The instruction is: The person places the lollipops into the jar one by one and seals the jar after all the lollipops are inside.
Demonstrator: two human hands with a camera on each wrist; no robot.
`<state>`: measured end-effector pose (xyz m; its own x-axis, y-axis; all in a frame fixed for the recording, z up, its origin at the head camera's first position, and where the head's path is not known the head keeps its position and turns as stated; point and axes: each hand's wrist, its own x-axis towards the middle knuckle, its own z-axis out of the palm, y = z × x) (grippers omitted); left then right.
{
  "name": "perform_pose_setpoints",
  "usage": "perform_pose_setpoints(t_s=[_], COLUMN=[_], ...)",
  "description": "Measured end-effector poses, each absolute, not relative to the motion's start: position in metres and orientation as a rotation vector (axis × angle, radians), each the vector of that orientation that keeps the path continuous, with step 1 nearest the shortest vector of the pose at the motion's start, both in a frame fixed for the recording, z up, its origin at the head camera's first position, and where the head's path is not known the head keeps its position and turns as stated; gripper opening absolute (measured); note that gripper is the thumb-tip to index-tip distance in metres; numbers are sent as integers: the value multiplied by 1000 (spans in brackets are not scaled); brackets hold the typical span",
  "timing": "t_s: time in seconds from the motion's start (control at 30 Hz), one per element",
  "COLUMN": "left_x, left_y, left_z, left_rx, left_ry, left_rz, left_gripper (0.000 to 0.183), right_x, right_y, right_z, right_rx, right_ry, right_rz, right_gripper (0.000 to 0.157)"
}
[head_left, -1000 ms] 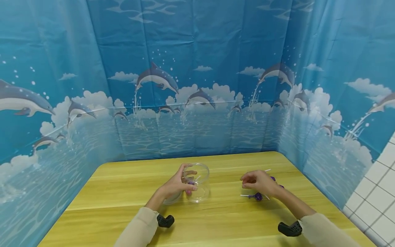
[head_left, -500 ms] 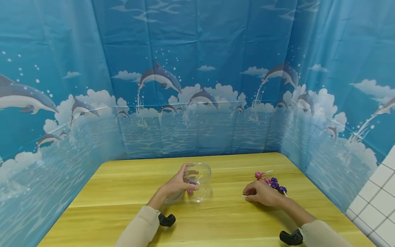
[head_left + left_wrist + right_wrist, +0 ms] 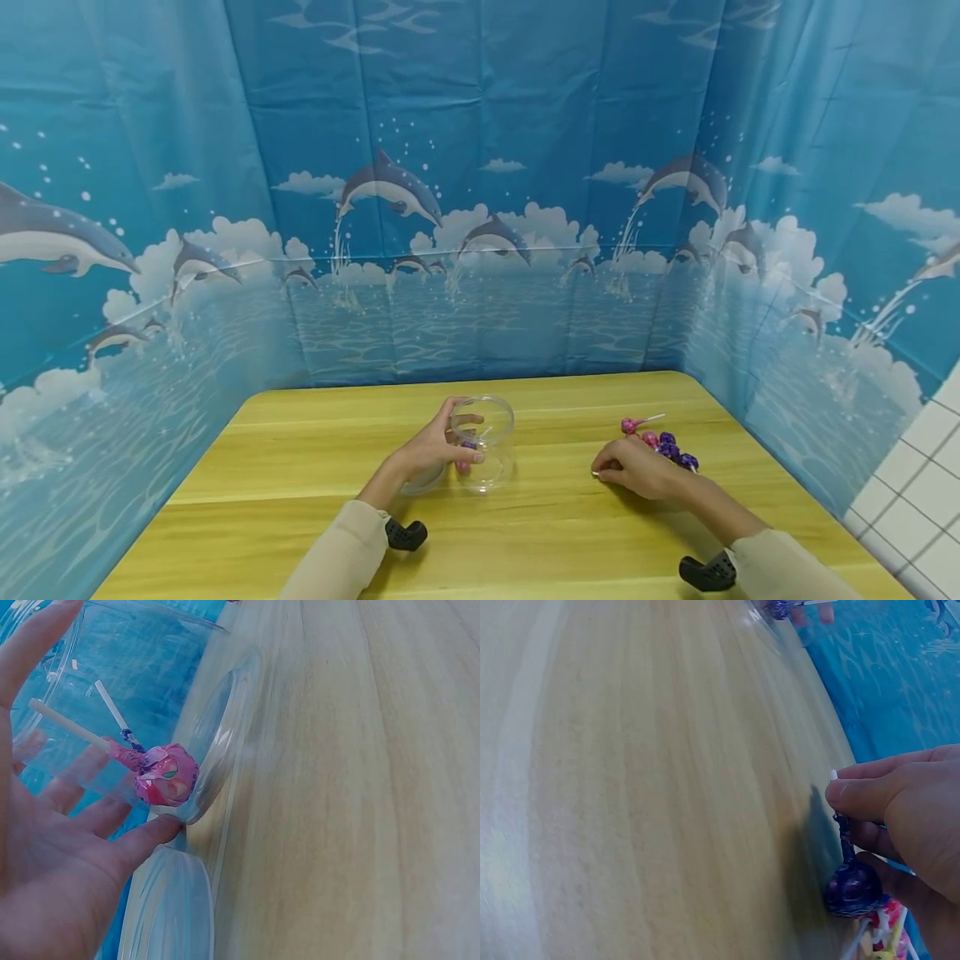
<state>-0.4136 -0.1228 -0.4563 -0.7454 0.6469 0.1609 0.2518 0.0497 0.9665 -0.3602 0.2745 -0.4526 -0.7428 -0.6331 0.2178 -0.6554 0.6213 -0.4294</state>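
Note:
My left hand [image 3: 431,448] holds a clear plastic jar [image 3: 491,435] upright on the table, thumb and fingers spread around its side. Inside the jar, in the left wrist view, lean a pink-wrapped lollipop [image 3: 168,777] and a purple one, whose white stick [image 3: 111,703] shows behind it. At the right, my right hand [image 3: 637,468] pinches the white stick of a purple lollipop [image 3: 853,889] between thumb and fingertips. Its round head hangs below the fingers in the right wrist view; from the head camera the hand hides most of it.
A clear round lid [image 3: 423,481] lies beside the jar, partly under my left wrist. Beyond my right hand lies a cluster of pink and purple lollipops [image 3: 667,450], with one pink lollipop [image 3: 630,425] behind. A dolphin-print curtain [image 3: 480,325] hangs behind the yellow wooden table [image 3: 547,533].
My right hand has come down to the purple lollipop and now pinches its stick, uncovering the pink lollipops behind. The left hand stays around the jar.

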Motion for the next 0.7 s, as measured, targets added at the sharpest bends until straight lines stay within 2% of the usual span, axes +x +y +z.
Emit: perform_pose_setpoints(t_s=[0.17,0.37,0.53,0.7], left_x=[-413,-411,-411,-410], left_y=[-123,-124,-124,-123], left_z=[-456,-455,-455,-455], left_rx=[908,892,890,889], left_ry=[2023,2020,2010,2010], left_rz=[1753,1755,1758,1753], left_gripper=[84,83,81,83], right_x=[-355,-353,-351,-350], right_y=[281,293,299,301], right_z=[-440,-426,-417,-413], right_rx=[1042,1004,934,847], right_ry=[-2814,-2771,-2716,-2716], right_rz=[863,902,872,914], right_gripper=[10,2,11,11])
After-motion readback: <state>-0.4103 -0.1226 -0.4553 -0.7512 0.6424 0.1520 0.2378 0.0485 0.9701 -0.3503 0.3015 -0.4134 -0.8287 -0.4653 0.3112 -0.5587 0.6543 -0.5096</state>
